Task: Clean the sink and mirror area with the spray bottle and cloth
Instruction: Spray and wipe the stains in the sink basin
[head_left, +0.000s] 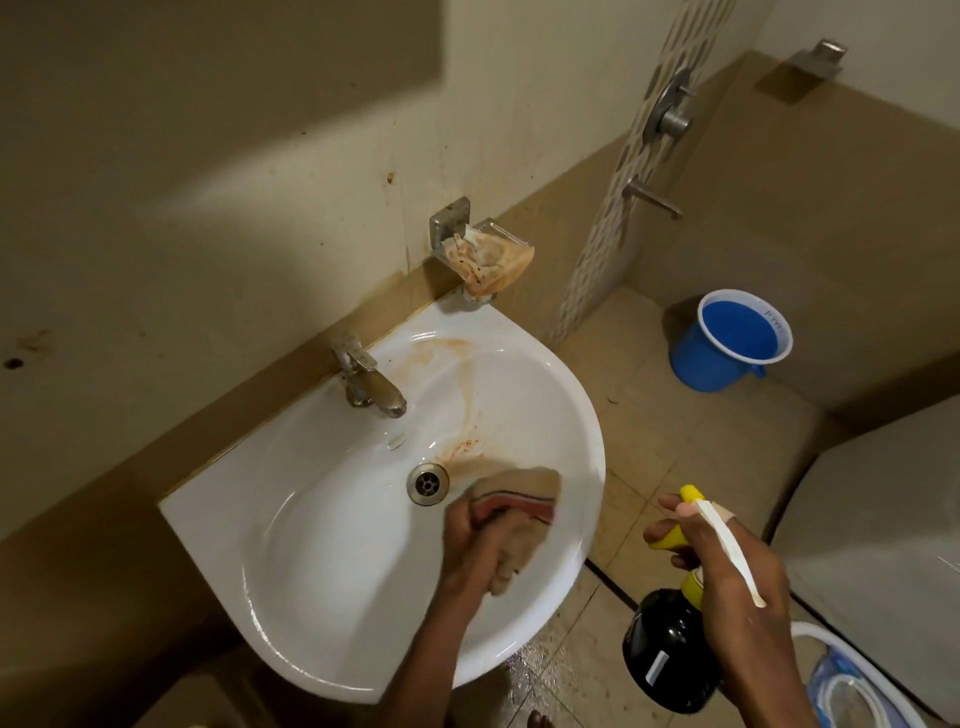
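A white corner sink (322, 587) carries rusty brown stains from its back rim down to the metal drain (427, 484). My left hand (475, 545) presses a beige cloth with a red stripe (524, 493) against the basin just right of the drain. To the right of the sink, above the floor, my right hand (727, 566) grips a spray bottle (670, 654) with a black body, yellow collar and white trigger head. No mirror is in view.
A metal tap (366, 382) stands on the sink's back rim. A stained soap dish (483, 257) hangs on the wall above. A blue bucket (727, 338) sits on the tiled floor. Shower fittings (667, 114) are on the far wall. Wet floor lies below the sink.
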